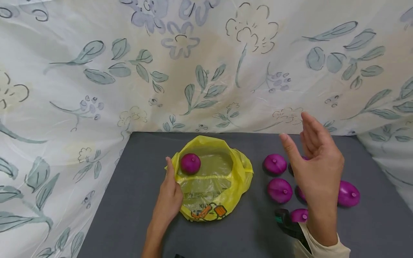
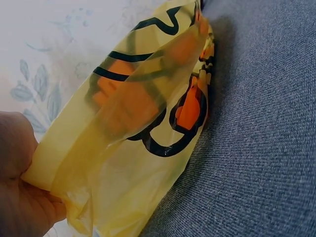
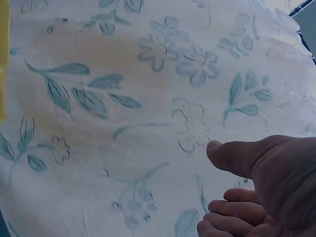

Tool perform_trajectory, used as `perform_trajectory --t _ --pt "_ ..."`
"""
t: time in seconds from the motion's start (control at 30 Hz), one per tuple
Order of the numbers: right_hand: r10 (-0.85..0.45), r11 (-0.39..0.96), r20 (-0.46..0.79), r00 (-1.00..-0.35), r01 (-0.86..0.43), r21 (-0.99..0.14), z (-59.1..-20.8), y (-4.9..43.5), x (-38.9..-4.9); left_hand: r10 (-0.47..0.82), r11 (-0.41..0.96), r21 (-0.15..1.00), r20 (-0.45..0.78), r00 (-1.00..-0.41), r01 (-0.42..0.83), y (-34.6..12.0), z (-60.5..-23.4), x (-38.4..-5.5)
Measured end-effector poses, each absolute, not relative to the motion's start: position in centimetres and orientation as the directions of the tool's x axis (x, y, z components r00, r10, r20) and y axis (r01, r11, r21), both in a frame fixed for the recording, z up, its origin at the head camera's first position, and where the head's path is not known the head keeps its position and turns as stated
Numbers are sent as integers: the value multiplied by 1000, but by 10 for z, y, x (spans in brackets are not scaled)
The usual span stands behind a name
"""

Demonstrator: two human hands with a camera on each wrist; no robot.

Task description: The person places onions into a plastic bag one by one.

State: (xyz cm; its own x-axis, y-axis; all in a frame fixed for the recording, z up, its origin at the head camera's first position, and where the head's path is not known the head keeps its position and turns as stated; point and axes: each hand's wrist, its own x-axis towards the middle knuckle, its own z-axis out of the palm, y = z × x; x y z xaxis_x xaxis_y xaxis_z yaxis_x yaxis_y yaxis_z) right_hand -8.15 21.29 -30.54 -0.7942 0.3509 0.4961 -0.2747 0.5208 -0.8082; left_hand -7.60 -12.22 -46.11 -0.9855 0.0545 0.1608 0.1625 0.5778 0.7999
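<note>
A yellow plastic bag [image 1: 242, 168] stands with its mouth wide, printed with orange and black figures on its front. My left hand [image 1: 169, 197] holds the bag's left rim; in the left wrist view, the thumb and fingers of the left hand [image 2: 29, 182] pinch the yellow film. One red onion [image 1: 190, 163] lies inside the bag. To the right, my right hand [image 1: 317, 161] is raised above several red onions [image 1: 279, 190], thumb spread from the fingers and nothing held. It partly hides some of them. The right wrist view shows the same right hand [image 3: 261, 182] against the patterned cloth.
The dark grey tabletop [image 1: 129, 215] carries the bag and onions. Floral cloth [image 1: 206, 89] hangs behind and along both sides. A black strap [image 1: 287, 224] sits at the right wrist, beside a beige sleeve [image 1: 332, 247].
</note>
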Motion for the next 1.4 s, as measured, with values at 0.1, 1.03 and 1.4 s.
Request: perform_trajectory --t 0.1,1.03,1.4 --pt "390 519 496 -776 -260 -814 -304 226 -78 50 583 796 164 -985 162 -123 -461 -77" --pt "725 527 390 -567 93 -845 -339 350 -33 44 598 794 101 -994 107 -117 -459 -82" --pt "731 551 389 -561 148 -821 -372 383 -19 53 602 791 98 -994 110 -113 -457 -84"
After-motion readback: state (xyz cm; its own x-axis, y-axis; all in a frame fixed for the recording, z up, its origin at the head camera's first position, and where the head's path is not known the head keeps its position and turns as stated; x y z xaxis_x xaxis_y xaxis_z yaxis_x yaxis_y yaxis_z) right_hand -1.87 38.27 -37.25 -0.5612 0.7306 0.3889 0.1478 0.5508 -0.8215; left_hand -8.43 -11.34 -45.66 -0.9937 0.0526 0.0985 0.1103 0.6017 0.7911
